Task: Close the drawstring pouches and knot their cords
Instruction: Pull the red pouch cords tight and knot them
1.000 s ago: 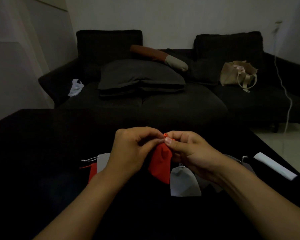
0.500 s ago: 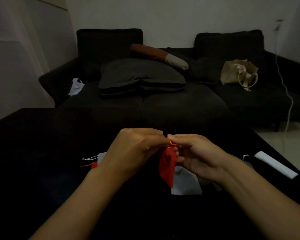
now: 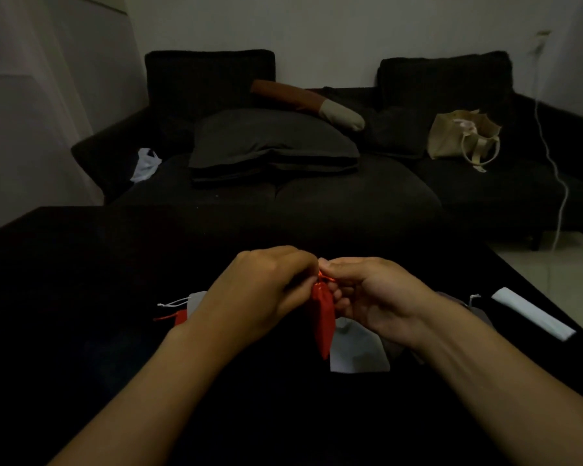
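Note:
A red drawstring pouch (image 3: 323, 317) hangs above the dark table (image 3: 81, 280), its neck gathered between my hands. My left hand (image 3: 263, 294) pinches the red cord (image 3: 327, 279) at the pouch's top from the left. From the right, my right hand (image 3: 367, 294) pinches the same cord, fingertips nearly touching the left's. Under my right hand lies a pale grey pouch (image 3: 357, 351). Behind my left hand lie a white pouch (image 3: 194, 299) with a white cord and another red pouch (image 3: 180, 316). More grey pouches (image 3: 475, 309) are partly hidden by my right forearm.
A white flat strip (image 3: 532, 317) lies on the table at the right edge. Beyond the table stands a dark sofa (image 3: 317, 203) with cushions, a beige tote bag (image 3: 461, 136) and a white plastic bag (image 3: 145, 164). A white cable (image 3: 559, 183) hangs at the right.
The red pouch's mouth has been drawn together, so it hangs narrower and turned edge-on. Both hands have dropped slightly and stay pinched on its cord.

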Action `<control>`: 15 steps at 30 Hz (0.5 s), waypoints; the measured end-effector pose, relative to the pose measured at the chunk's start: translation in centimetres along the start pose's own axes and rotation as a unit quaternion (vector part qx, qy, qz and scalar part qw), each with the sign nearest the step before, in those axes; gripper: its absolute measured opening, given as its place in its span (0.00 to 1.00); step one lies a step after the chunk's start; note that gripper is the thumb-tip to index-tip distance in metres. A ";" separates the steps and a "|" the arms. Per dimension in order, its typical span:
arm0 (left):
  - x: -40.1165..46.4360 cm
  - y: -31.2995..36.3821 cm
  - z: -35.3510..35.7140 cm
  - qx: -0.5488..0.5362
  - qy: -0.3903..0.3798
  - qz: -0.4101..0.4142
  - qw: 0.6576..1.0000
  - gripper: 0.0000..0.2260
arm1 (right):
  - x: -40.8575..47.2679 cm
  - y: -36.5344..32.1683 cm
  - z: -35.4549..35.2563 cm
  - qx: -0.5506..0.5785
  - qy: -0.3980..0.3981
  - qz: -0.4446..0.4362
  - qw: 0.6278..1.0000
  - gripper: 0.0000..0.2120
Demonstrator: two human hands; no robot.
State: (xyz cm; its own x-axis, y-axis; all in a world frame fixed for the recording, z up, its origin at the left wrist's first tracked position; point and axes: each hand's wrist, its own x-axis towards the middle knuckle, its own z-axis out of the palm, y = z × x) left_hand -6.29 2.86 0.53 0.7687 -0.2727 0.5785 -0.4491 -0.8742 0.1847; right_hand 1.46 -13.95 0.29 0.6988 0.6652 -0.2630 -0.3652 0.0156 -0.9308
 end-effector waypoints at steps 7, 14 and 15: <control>0.0 -0.3 0.6 -0.034 0.028 -0.022 0.999 0.05 | -0.3 -0.3 0.1 0.000 0.012 -0.024 1.000 0.08; 0.1 -0.4 0.3 -0.036 -0.013 -0.051 0.998 0.08 | -0.3 -0.3 0.0 -0.020 0.009 -0.012 1.000 0.09; 0.2 -0.3 0.2 -0.033 -0.018 -0.046 0.998 0.08 | -0.3 -0.3 0.0 -0.020 0.011 -0.011 1.000 0.10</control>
State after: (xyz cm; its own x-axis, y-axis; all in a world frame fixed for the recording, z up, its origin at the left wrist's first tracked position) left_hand -5.92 3.00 0.37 0.8231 -0.2076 0.5287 -0.4040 -0.8682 0.2881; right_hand 1.39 -14.19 0.68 0.7202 0.6485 -0.2465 -0.3249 0.0013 -0.9457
